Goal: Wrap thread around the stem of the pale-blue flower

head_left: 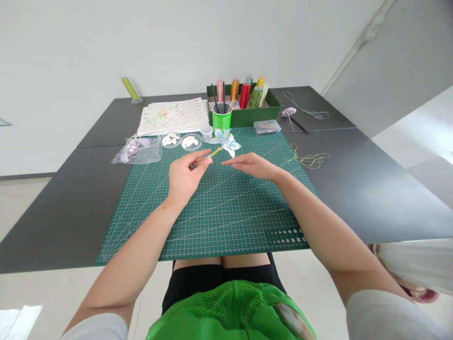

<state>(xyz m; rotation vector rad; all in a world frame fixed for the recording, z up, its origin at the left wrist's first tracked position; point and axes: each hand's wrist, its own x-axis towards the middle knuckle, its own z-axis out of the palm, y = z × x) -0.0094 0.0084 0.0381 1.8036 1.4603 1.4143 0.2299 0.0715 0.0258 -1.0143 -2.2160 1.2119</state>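
Note:
My left hand (187, 174) pinches the yellow-green stem (216, 151) of a paper-like flower between thumb and fingers. The flower's pale blue and white petals (230, 144) point up and to the right, in front of the green can. Just right of the stem, my right hand (249, 165) is held over the mat with its fingers stretched out towards the flower. No object shows in it, though its palm side is hidden. Yellow-green thread (311, 159) lies in loose loops right of that hand, and one end trails towards my right wrist.
Under my hands lies a green cutting mat (212, 222) on a dark table (364, 179). Behind stand a green can (222, 120) with tools and a box (244, 115) of thread spools. Small dishes (171, 140), a plastic bag (141, 153), printed sheets (173, 115) and a clear case (267, 127) surround them.

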